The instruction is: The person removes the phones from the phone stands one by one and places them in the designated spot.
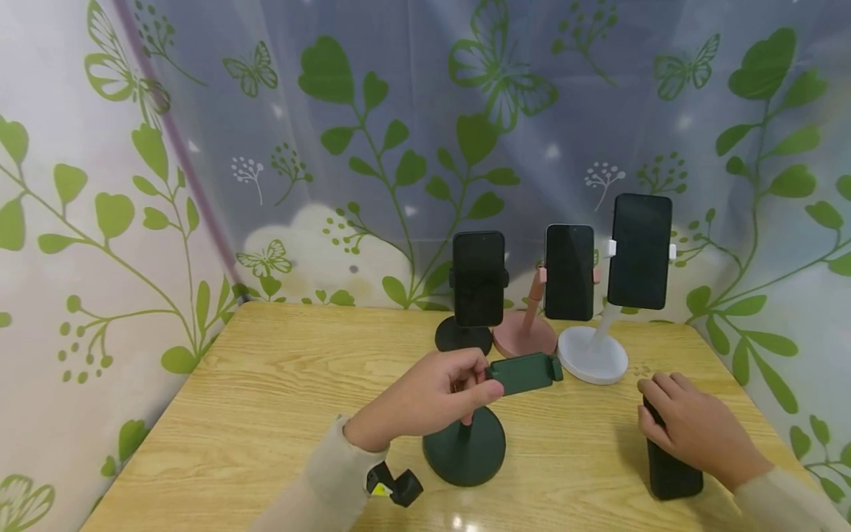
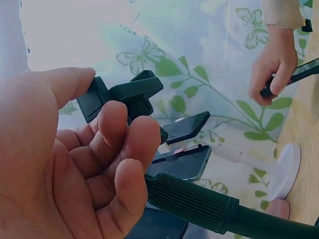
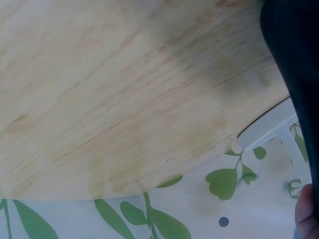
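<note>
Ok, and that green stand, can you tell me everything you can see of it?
The green stand is dark green and looks like plastic. A round, flat base rests on the wooden table, in front of the black stand. A pole with a ribbed collar rises from it. On top is a phone holder with no phone in it. The left hand holds one end of that holder; fingers hide where holder and pole meet.

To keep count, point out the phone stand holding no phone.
The dark green stand in front, its holder in the left hand; the black, pink and white stands behind it each hold a phone.
</note>
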Tool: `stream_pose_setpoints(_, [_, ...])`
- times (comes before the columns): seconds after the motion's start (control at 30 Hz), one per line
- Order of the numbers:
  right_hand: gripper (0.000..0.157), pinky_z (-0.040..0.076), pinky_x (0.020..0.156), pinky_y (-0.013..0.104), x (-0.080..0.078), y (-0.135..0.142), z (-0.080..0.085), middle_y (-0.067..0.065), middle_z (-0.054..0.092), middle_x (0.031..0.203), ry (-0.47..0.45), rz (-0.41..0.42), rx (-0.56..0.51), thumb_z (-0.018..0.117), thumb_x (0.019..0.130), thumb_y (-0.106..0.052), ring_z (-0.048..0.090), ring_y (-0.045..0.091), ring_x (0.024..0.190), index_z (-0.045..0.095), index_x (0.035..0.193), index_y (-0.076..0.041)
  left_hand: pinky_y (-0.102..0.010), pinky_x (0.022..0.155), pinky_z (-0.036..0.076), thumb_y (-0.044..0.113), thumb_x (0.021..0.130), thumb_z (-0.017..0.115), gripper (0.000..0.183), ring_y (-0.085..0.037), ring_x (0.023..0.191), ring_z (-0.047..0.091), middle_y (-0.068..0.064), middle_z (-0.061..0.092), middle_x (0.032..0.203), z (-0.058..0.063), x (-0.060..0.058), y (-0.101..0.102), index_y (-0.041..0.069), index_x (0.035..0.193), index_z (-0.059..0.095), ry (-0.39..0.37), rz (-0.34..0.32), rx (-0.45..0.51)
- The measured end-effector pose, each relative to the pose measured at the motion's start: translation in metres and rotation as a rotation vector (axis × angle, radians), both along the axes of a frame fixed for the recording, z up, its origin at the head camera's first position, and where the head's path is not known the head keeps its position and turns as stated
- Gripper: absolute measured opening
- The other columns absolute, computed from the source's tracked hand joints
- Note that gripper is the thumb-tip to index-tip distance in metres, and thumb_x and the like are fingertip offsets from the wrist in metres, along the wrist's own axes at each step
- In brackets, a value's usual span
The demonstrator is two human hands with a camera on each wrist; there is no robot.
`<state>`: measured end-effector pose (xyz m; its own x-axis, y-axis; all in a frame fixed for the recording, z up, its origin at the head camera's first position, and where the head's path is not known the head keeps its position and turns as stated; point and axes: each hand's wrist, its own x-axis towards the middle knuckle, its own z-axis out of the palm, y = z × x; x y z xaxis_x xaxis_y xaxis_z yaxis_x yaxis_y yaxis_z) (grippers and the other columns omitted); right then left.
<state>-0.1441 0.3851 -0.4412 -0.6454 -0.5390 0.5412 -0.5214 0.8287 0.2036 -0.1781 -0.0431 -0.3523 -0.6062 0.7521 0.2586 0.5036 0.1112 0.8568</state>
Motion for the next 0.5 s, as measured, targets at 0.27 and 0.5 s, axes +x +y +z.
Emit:
stream_pose_setpoints(0.27, [0.023, 0.043, 0.046, 0.033, -0.01, -0.003, -0.008, 0.005, 0.056, 0.091, -0.073, -0.085, -0.03, 0.068, 0.085, -0.024, 0.053, 0.021, 0.073, 0.064, 0.101, -0.007, -0.028, 0.061, 0.05, 0.033, 0.107, 0.06, 0.025, -0.017, 0.06, 0.064, 0.0, 0.059, 0.064, 0.001, -0.001, -0.001, 0.016, 0.089, 0.059, -0.009, -0.005, -0.003])
stream_pose_setpoints(0.5, [0.038, 0.047, 0.052, 0.035, -0.014, -0.014, -0.013, 0.007, 0.056, 0.094, -0.232, -0.186, -0.058, 0.078, 0.083, -0.026, 0.053, 0.019, 0.073, 0.066, 0.11, -0.003, -0.028, 0.061, 0.05, 0.034, 0.107, 0.06, 0.026, -0.017, 0.06, 0.063, 0.001, 0.06, 0.063, 0.001, 0.0, -0.001, 0.017, 0.087, 0.061, -0.004, -0.001, -0.013])
